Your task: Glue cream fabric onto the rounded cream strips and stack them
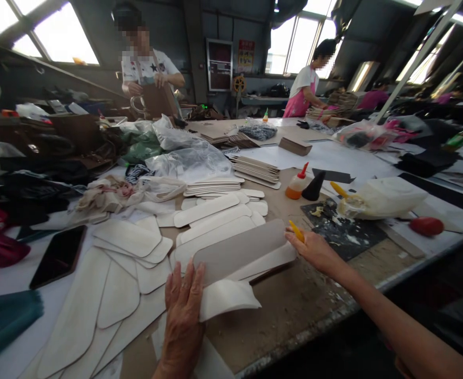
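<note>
My left hand (184,310) lies flat, fingers stretched out, at the left end of a grey panel (239,251) with rounded corners. At the panel's right end, my right hand (308,247) is closed around a small yellow tool (295,230) and touches the panel's edge. Its working end is hidden, so its exact kind cannot be told. Under the grey panel a cream strip (265,263) sticks out toward me. A curled white sheet (228,301) lies beside my left fingers. Behind and to the left, overlapping cream panels (124,237) are spread out.
A dark glue-smeared board (345,237) lies right of my hand, with a white plastic jug (393,197) behind it. A red-tipped bottle (297,183) stands near a black cone (313,187). A phone (58,258) lies left. Two people work across the table.
</note>
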{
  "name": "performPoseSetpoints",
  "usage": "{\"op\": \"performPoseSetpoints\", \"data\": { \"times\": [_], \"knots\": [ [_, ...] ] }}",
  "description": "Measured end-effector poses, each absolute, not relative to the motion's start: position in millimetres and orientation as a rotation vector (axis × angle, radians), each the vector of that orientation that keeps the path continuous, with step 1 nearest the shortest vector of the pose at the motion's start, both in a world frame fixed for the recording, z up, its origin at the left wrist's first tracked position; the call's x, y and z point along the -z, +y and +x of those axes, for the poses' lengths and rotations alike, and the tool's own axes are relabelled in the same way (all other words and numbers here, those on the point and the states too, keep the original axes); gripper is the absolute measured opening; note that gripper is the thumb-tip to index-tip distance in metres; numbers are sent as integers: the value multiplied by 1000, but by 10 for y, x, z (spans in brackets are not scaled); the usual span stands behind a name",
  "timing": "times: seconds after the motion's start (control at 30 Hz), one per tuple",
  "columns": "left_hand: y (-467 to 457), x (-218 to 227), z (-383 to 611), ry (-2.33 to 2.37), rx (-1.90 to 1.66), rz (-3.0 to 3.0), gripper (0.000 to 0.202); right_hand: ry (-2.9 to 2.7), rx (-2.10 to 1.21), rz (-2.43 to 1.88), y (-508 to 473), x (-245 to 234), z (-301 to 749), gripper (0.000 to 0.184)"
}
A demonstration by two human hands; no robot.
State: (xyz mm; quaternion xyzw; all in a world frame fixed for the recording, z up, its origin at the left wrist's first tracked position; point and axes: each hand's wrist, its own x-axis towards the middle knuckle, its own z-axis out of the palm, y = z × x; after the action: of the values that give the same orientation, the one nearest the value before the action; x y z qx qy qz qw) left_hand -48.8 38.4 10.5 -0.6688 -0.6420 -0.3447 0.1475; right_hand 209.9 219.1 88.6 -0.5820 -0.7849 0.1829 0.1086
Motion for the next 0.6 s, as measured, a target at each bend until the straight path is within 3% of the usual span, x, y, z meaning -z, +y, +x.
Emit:
{"op": "performPoseSetpoints", "data": {
  "times": [0.2,0.37,0.5,0.6],
  "knots": [
    [153,-459,-352,-1957,1167,-1844,60,-2042,-824,-1663,2066,-1169,2167,28],
    [-316,-502,-139,-1990,1111,-1988,53,-2097,-1025,-1740,1817,-1207,2448,33],
    [-511,-61,5,-2009,939,-2183,57,-2281,-772,-1875,1702,-909,2590,23],
    [-542,147,17,-1984,786,-2204,53,-2232,-457,-1946,1617,-818,2653,26]
  ]
}}
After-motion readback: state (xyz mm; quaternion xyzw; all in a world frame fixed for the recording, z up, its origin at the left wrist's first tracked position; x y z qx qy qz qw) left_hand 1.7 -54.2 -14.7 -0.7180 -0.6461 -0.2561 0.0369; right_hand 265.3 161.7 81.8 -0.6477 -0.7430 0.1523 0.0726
